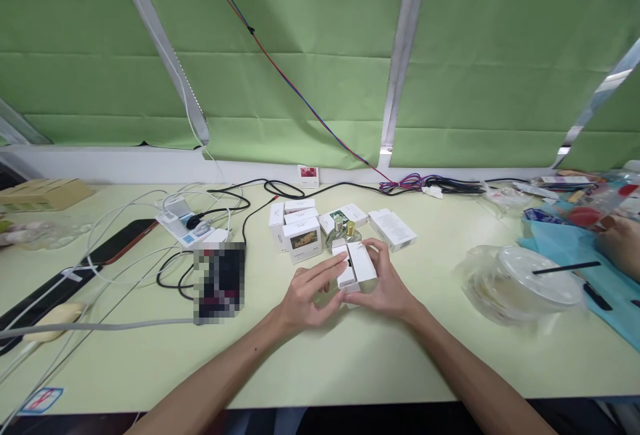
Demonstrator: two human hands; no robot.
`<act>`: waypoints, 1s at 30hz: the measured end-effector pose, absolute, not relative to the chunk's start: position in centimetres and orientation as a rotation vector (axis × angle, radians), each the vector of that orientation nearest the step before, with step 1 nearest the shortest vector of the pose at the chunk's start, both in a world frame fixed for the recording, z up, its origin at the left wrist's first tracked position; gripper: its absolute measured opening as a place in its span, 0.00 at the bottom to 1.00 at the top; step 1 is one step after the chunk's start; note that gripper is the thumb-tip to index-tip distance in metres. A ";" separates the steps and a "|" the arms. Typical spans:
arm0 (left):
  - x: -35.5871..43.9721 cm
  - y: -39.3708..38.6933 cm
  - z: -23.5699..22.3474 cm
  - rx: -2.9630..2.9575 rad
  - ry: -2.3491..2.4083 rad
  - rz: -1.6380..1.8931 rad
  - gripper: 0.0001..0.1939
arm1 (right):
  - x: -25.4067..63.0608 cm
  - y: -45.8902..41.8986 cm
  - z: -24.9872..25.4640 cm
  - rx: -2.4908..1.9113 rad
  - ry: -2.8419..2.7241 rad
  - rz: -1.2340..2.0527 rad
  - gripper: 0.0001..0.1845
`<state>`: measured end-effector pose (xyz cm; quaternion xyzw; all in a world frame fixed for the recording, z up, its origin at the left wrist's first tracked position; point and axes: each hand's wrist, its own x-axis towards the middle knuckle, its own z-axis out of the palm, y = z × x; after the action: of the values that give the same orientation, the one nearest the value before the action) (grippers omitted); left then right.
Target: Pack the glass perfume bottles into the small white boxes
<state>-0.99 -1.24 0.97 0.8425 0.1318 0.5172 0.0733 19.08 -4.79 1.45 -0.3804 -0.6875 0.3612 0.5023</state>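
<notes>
Between my hands, near the middle of the table, is a small white box (pixel 365 263) with a dark gap along its top. My left hand (pixel 311 288) pinches its left side, fingers lying over the top and thumb low at the front. Around the right side curls my right hand (pixel 387 281), with its thumb along the lower front edge. Just behind the box stand small glass bottles, one with a gold cap (pixel 351 229) and one with a pale green cap (pixel 339 223); the box partly hides them. Several white boxes (pixel 303 240) stand close together to the left.
Flat white boxes (pixel 393 229) lie behind my hands. To the left are a power strip (pixel 187 225), tangled cables and a pixelated dark object (pixel 220 283). On the right sit a lidded round container (pixel 540 275) in plastic and another person's hand (pixel 623 245) beside a blue sheet (pixel 560 248).
</notes>
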 end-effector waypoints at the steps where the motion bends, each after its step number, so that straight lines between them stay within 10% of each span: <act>1: -1.0 -1.2 1.0 2.529 0.396 1.552 0.27 | 19.1 -4.8 1.4 -0.919 -1.659 0.875 0.47; 30: -1.0 -2.2 1.4 2.710 0.573 1.203 0.15 | 19.7 -4.6 1.0 -0.923 -1.691 0.849 0.47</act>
<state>-0.99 -2.19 1.38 0.8958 0.1895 0.3975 0.0608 19.70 -4.57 0.99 -0.3809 -0.6979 0.3503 0.4952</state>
